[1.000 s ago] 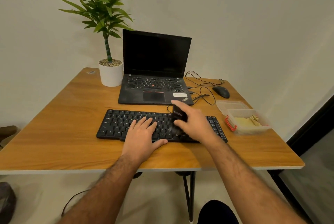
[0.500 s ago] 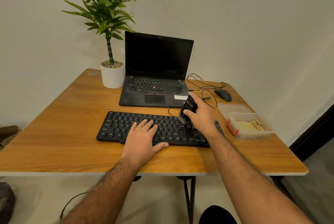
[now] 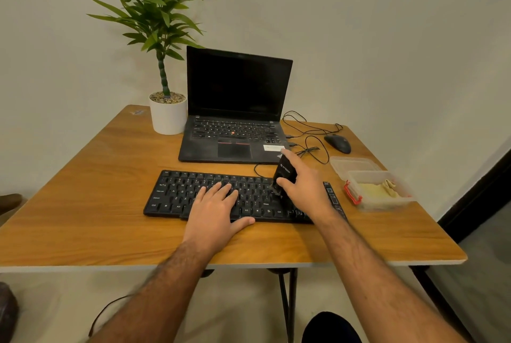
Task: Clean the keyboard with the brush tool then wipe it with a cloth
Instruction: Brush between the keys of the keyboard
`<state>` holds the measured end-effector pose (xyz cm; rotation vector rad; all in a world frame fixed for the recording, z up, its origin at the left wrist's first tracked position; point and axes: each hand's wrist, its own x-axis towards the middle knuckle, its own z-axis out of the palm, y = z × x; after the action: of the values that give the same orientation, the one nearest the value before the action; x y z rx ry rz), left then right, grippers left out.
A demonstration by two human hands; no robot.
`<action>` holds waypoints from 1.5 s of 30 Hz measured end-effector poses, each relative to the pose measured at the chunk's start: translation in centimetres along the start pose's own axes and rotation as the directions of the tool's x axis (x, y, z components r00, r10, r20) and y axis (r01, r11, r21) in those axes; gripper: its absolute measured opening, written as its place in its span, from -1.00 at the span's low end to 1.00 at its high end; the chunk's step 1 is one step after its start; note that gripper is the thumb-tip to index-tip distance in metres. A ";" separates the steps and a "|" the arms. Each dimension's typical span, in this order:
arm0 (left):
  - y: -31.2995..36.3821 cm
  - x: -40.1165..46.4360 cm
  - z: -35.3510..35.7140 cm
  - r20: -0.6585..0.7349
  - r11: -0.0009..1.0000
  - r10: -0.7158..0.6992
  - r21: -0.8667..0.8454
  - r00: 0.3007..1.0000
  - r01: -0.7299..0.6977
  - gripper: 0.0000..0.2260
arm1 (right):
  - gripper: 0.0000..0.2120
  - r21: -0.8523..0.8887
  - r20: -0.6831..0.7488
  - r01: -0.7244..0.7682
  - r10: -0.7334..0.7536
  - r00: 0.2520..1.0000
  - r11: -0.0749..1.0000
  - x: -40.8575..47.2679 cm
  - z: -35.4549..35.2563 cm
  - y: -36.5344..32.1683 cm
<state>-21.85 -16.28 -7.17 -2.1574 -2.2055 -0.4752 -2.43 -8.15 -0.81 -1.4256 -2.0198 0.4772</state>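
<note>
One keyboard (image 3: 210, 193) lying on table (image 3: 83, 204), in front of one laptop (image 3: 235, 121). Left hand (image 3: 215, 210) resting flat on middle keys, fingers spread and straight. Right hand (image 3: 304, 185) gripping one black brush (image 3: 283, 174), thumb and fingers curled round it, bristles pointing down onto right part of keyboard. One yellow cloth (image 3: 378, 189) sitting in open box (image 3: 359, 198) near keyboard's right end, one lid (image 3: 354, 164) lying behind it. One mouse (image 3: 338, 143), one potted plant (image 3: 166, 110), loose cables (image 3: 309, 135) occupying far side. Right forearm hiding keyboard's right corner.

Left hand (image 3: 215, 212) flat, fingers straight; right hand (image 3: 307, 187) curled, gripping.
</note>
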 end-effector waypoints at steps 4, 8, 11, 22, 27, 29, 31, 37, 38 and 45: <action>0.0 0.0 0.0 -0.008 1.000 -0.001 -0.003 1.000 0.001 -0.24 | -0.33 -0.048 -0.006 0.054 -0.054 0.999 0.997 -2.5 0.0 -0.1; 0.0 0.0 0.1 -0.022 1.000 0.000 -0.007 1.000 0.000 -0.24 | -0.33 -0.036 -0.013 0.062 -0.063 0.998 0.997 -4.7 -0.2 0.2; 0.0 0.0 0.1 -0.023 1.000 -0.003 -0.004 1.000 0.003 -0.24 | -0.33 -0.056 -0.017 0.087 -0.088 0.996 0.995 -6.1 -0.2 0.2; 0.0 -0.1 0.0 -0.033 1.000 0.002 0.011 0.999 -0.002 -0.24 | -0.35 -0.030 -0.041 0.115 -0.116 0.992 0.993 -6.0 0.7 -2.3; 0.0 -0.2 0.0 -0.038 1.000 0.000 0.005 0.999 0.000 -0.24 | -0.34 0.015 0.016 0.101 -0.101 0.995 0.995 -5.5 0.5 -2.4; 0.0 -0.2 0.1 -0.037 1.000 -0.003 0.009 0.999 0.003 -0.24 | -0.33 0.022 -0.036 0.049 -0.048 0.998 0.999 -5.2 0.1 -2.0; 0.0 -0.1 0.2 -0.035 1.000 -0.002 0.011 0.999 0.002 -0.24 | -0.33 0.053 -0.012 0.035 -0.035 0.999 0.998 -5.2 0.1 -2.0; 0.1 -0.2 0.1 -0.055 1.000 0.000 0.003 0.998 0.000 -0.24 | -0.34 0.023 -0.009 0.068 -0.068 0.998 0.997 -4.2 -0.3 -2.5; 0.1 -0.2 0.1 -0.054 1.000 0.000 0.001 0.999 0.000 -0.24 | -0.33 0.019 -0.022 0.055 -0.055 0.998 0.998 -4.2 -0.2 -2.4; 0.0 -0.1 0.2 -0.050 1.000 -0.001 0.001 0.999 0.001 -0.25 | -0.27 -0.041 0.077 0.079 -0.075 0.994 0.996 -4.4 0.4 -3.0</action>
<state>-21.77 -16.35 -7.36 -2.1200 -2.1802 -0.5223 -3.79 -13.27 -0.48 -1.3683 -2.1496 0.4625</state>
